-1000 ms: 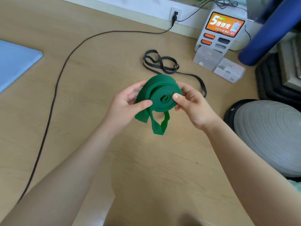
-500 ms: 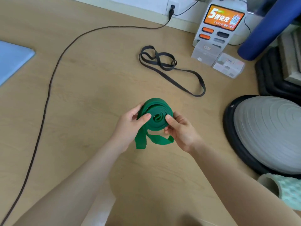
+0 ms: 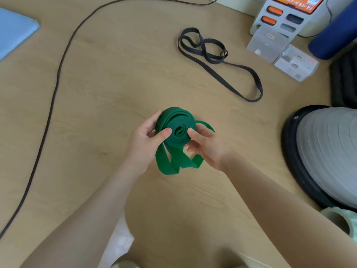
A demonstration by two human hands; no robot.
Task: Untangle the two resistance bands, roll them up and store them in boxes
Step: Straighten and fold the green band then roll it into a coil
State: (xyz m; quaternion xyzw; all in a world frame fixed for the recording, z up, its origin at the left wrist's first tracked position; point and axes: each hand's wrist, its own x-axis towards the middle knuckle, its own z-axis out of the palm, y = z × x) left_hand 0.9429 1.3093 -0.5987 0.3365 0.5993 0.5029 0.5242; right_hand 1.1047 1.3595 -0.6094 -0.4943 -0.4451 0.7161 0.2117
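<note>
A green resistance band (image 3: 178,123) is wound into a thick coil held above the wooden floor, with a loose tail hanging in loops below it. My left hand (image 3: 144,144) grips the coil's left side, thumb pressed on its face. My right hand (image 3: 205,146) pinches the right side, thumb on the face beside the coil's centre. A black resistance band (image 3: 216,60) lies loose on the floor farther back, twisted into loops at its left end. Two clear boxes (image 3: 295,63) stand at the back right.
A dark cable (image 3: 58,78) snakes across the floor on the left. A white charging station (image 3: 286,18) stands at the back right beside a rolled blue mat (image 3: 334,33). A grey balance dome (image 3: 326,153) sits on the right. A light blue mat (image 3: 13,35) lies far left.
The camera view has dropped nearer the floor. Both hands have turned the green coil; its loose tail has grown longer and now loops behind my right hand.
</note>
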